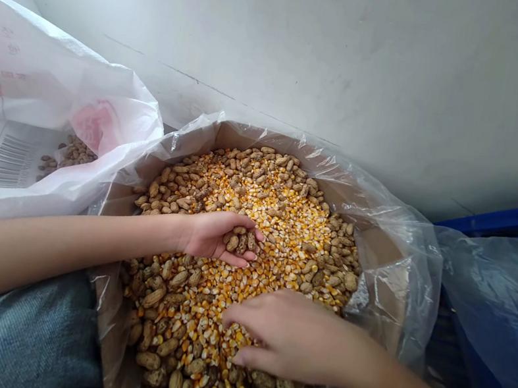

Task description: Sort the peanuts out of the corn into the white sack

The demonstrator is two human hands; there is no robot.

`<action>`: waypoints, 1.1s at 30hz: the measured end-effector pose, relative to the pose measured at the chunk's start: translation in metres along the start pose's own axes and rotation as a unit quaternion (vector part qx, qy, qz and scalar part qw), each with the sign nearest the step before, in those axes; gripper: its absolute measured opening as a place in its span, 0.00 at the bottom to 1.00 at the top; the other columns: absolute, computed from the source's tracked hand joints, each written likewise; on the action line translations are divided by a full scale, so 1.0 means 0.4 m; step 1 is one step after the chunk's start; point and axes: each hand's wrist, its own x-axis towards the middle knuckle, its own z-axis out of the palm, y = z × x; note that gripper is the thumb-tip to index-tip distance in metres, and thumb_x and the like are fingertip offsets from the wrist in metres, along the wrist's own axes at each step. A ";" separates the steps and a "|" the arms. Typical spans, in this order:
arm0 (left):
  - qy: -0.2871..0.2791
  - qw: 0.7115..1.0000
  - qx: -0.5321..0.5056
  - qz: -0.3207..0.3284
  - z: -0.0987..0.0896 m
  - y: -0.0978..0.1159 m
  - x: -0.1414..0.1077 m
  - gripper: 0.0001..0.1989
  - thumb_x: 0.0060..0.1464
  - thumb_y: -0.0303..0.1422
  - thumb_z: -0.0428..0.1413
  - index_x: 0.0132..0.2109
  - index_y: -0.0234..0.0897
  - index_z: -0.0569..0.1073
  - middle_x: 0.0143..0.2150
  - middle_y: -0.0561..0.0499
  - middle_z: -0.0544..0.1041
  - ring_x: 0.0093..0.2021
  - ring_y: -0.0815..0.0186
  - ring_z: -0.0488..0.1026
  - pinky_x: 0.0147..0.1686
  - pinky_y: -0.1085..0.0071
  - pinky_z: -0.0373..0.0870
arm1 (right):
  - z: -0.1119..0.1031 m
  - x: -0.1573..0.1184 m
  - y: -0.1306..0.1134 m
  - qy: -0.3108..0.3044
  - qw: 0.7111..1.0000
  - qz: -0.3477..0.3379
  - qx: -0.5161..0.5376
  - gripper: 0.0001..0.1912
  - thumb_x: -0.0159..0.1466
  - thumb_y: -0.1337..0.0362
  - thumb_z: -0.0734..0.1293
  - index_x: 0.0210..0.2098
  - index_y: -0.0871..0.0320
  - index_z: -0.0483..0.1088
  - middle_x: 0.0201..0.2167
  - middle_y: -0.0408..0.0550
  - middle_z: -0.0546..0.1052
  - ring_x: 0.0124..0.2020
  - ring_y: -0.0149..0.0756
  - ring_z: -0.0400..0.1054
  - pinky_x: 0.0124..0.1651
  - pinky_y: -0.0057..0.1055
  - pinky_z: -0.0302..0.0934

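Peanuts [242, 243] rest in the cupped left fingers [234, 260] above corn kernels [285, 229].

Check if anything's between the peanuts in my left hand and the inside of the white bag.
Yes, two raised edges. From your left hand, holding the peanuts, the clear plastic liner rises first; beyond it stands the near edge of the white bag. Nothing else visible blocks the way.

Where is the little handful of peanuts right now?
Near the middle of the head view, the handful of peanuts rests in the upturned left hand, over the corn kernels.
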 end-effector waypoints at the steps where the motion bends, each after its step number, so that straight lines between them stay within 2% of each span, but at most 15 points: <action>1: 0.000 1.000 0.000 0.000 -0.001 0.000 0.001 0.08 0.49 0.32 0.46 0.32 0.32 0.67 0.25 0.53 0.68 0.26 0.74 0.68 0.29 0.76 0.67 | 0.021 0.016 -0.014 -0.012 0.999 -0.024 -0.018 0.11 0.55 0.59 0.60 0.36 0.56 0.65 0.28 0.43 0.73 0.28 0.35 0.67 0.26 0.27 0.54; 4: -0.003 1.000 0.002 0.003 -0.006 -0.001 0.003 0.07 0.48 0.32 0.47 0.33 0.33 0.67 0.26 0.53 0.68 0.27 0.74 0.68 0.31 0.75 0.67 | 0.069 0.061 -0.056 -0.036 0.996 -0.061 -0.058 0.13 0.53 0.58 0.60 0.36 0.58 0.63 0.26 0.46 0.74 0.26 0.37 0.68 0.22 0.28 0.53; 6: -0.003 1.000 0.001 0.005 -0.007 -0.002 0.005 0.07 0.48 0.32 0.48 0.33 0.33 0.67 0.27 0.53 0.68 0.27 0.73 0.68 0.31 0.74 0.67 | 0.080 0.075 -0.071 -0.038 0.994 -0.063 -0.075 0.12 0.54 0.59 0.60 0.35 0.60 0.63 0.24 0.46 0.73 0.23 0.37 0.67 0.21 0.28 0.53; 9: -0.001 1.000 0.001 0.005 -0.004 -0.001 0.003 0.07 0.48 0.32 0.48 0.33 0.33 0.67 0.27 0.54 0.68 0.27 0.74 0.68 0.30 0.74 0.67 | 0.069 0.071 -0.071 0.009 0.995 -0.056 -0.086 0.07 0.57 0.63 0.56 0.31 0.59 0.63 0.25 0.45 0.73 0.25 0.35 0.68 0.23 0.28 0.54; 12: 0.005 1.000 0.007 0.000 0.001 0.000 0.002 0.07 0.48 0.32 0.48 0.32 0.32 0.67 0.26 0.54 0.68 0.27 0.74 0.68 0.30 0.75 0.67 | 0.064 0.063 -0.063 0.054 0.994 -0.057 -0.075 0.08 0.57 0.61 0.57 0.32 0.58 0.62 0.28 0.44 0.73 0.29 0.34 0.68 0.25 0.28 0.55; 19: 0.002 1.000 0.009 0.005 -0.006 -0.001 0.003 0.07 0.48 0.32 0.48 0.32 0.33 0.67 0.26 0.54 0.68 0.27 0.74 0.68 0.32 0.74 0.67 | 0.106 0.070 -0.054 0.019 0.991 -0.071 -0.114 0.04 0.55 0.66 0.59 0.31 0.58 0.62 0.24 0.42 0.72 0.25 0.34 0.67 0.21 0.28 0.52; 24: 0.001 1.000 0.008 0.007 -0.011 0.000 0.003 0.07 0.47 0.32 0.48 0.32 0.33 0.67 0.26 0.54 0.68 0.26 0.74 0.68 0.31 0.74 0.67 | 0.093 0.066 -0.057 0.014 0.987 -0.096 -0.128 0.03 0.53 0.68 0.61 0.30 0.59 0.62 0.23 0.41 0.72 0.23 0.33 0.65 0.20 0.28 0.50; 26: -0.003 1.000 0.007 0.007 -0.009 0.000 0.003 0.07 0.47 0.32 0.48 0.32 0.33 0.67 0.26 0.53 0.68 0.27 0.74 0.68 0.31 0.74 0.67 | 0.067 0.056 -0.058 0.047 0.986 -0.104 -0.119 0.02 0.54 0.67 0.60 0.30 0.58 0.62 0.23 0.41 0.71 0.23 0.32 0.65 0.21 0.27 0.51; 28: -0.004 1.000 0.002 0.005 -0.005 0.000 0.002 0.07 0.47 0.32 0.48 0.32 0.33 0.67 0.26 0.53 0.68 0.26 0.73 0.68 0.30 0.74 0.67 | 0.031 0.040 -0.054 0.119 0.983 -0.094 -0.101 0.04 0.57 0.66 0.57 0.31 0.58 0.62 0.25 0.42 0.71 0.25 0.30 0.64 0.24 0.27 0.52; 31: -0.015 1.000 -0.003 -0.014 0.003 -0.001 -0.002 0.06 0.47 0.31 0.48 0.31 0.33 0.67 0.23 0.54 0.68 0.23 0.74 0.68 0.25 0.77 0.67 | -0.022 0.010 -0.034 0.258 0.961 -0.026 -0.098 0.10 0.60 0.66 0.54 0.38 0.57 0.62 0.27 0.44 0.71 0.29 0.29 0.64 0.31 0.27 0.54; 33: -0.026 0.999 -0.003 -0.024 0.006 -0.002 -0.004 0.06 0.48 0.30 0.47 0.31 0.33 0.67 0.21 0.54 0.68 0.21 0.74 0.67 0.21 0.79 0.65 | -0.043 -0.006 -0.017 0.304 0.946 0.026 -0.109 0.13 0.61 0.65 0.53 0.43 0.58 0.61 0.30 0.45 0.70 0.32 0.30 0.64 0.34 0.28 0.54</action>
